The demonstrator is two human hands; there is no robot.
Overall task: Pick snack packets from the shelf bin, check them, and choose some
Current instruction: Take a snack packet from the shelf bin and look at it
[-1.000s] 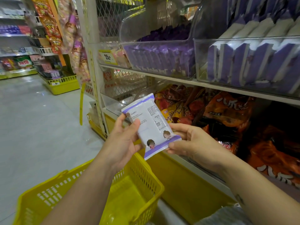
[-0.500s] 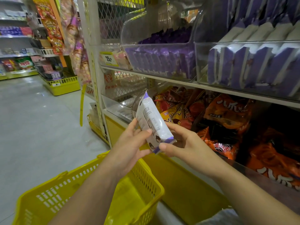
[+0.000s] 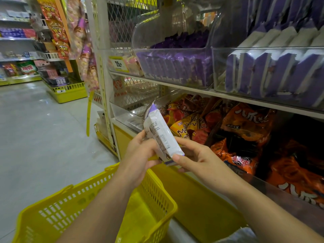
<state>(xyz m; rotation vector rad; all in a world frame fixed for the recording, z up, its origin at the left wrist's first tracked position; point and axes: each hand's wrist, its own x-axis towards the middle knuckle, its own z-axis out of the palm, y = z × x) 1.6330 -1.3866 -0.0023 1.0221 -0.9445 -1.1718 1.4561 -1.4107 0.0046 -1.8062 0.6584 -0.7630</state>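
head view: a white-and-purple snack packet (image 3: 161,135) sits near the middle of the frame, held in the air and tilted, its top seal toward 11 o'clock and its printed back panel facing the camera; the left hand (image 3: 140,155) grips it from 8 o'clock, fingers curled round the left edge; the right hand (image 3: 198,160) pinches the lower end from 4 o'clock, thumb on the near face and fingers behind; so both hands are closed on the one packet, neither is free; the clear shelf bin (image 3: 263,50) with a row of like packets stands on the upper shelf at 1 o'clock, well apart from the hands; a second bin of darker purple packets (image 3: 175,67) is at 12 o'clock; orange bags (image 3: 245,123) fill the lower shelf at 3 o'clock; a yellow basket (image 3: 57,214) hangs at 7 o'clock below the left forearm, and what lies in it cannot be told.

the step in hand looks like the check, the label being read; the next move calls for a choice: lower the packet toward 7 o'clock into the basket, or lift it back toward 1 o'clock; either way one hand must let go first.
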